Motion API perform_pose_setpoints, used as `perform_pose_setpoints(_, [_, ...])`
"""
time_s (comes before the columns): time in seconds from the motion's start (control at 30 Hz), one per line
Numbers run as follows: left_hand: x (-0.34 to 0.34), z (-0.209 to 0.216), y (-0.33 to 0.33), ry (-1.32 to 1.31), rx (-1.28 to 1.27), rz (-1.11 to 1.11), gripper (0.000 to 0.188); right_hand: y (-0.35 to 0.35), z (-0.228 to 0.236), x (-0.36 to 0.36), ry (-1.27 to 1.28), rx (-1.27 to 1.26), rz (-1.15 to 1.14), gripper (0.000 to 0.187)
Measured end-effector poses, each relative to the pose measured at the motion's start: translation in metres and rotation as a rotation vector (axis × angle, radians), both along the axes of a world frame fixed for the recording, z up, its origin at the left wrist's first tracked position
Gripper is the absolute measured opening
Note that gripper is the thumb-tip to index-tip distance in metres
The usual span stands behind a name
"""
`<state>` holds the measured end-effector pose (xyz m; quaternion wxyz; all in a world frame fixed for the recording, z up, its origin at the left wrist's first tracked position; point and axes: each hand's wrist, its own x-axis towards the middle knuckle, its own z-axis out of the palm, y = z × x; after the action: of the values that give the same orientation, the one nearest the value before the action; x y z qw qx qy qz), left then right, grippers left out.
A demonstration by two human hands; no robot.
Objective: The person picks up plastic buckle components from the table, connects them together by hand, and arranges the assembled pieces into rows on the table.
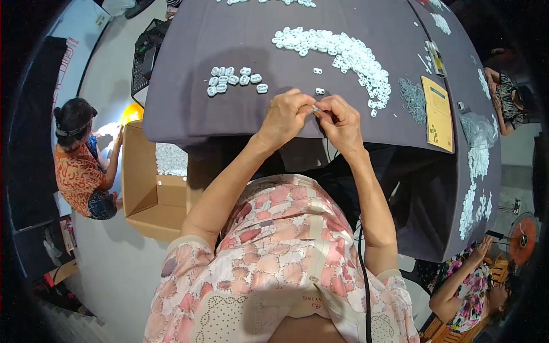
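Observation:
My left hand (284,116) and my right hand (342,119) meet at the near edge of the grey-covered table, fingertips pinched together. Between them is a small light-coloured piece (315,108), mostly hidden by the fingers; its exact shape cannot be made out. Just beyond the fingertips lies a small white plastic piece with dark holes (319,91), and another like it (317,71) is farther off. Left of my hands sits a loose group of rounded white plastic pieces (233,80). A curved heap of small white pieces (360,60) stretches away to the right.
Right of the heap are thin grey metal pins (412,97), a yellow booklet (438,117) and a clear plastic bag (479,130). An open cardboard box (155,214) holding white pieces stands at lower left. Other people sit to the left and right. A black cable (363,274) hangs down my front.

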<state>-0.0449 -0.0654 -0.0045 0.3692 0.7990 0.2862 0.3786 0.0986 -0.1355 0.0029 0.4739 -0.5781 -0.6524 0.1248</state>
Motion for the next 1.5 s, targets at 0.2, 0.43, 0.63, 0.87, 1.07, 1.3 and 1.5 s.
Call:
perform_pose_setpoints(0.2, [0.000,0.000,-0.002,0.038,0.114,0.004,0.010,-0.002,0.002,0.000,0.035,0.009,0.009,0.015])
perform_pose_setpoints(0.43, [0.001,-0.001,-0.003,0.042,0.179,0.010,0.010,-0.001,-0.002,-0.002,0.009,0.057,-0.020,0.014])
perform_pose_setpoints(0.63, [0.000,0.002,0.002,0.013,0.031,-0.055,0.009,-0.001,-0.005,0.000,0.032,0.068,-0.005,0.014])
perform_pose_setpoints(0.87, [-0.001,-0.002,0.002,0.015,0.114,-0.034,0.009,-0.005,-0.005,-0.001,0.055,0.058,0.005,0.013])
perform_pose_setpoints(1.07, [0.003,0.001,0.005,0.070,0.137,-0.045,0.009,-0.002,-0.004,0.000,-0.022,0.153,-0.034,0.006])
perform_pose_setpoints(1.3, [0.002,0.009,0.002,0.039,0.098,-0.069,0.002,-0.001,-0.007,-0.001,-0.068,0.210,-0.029,0.010])
perform_pose_setpoints(1.5, [-0.004,0.005,0.001,0.112,0.170,-0.067,0.006,-0.005,-0.005,-0.005,-0.071,0.198,-0.019,0.007])
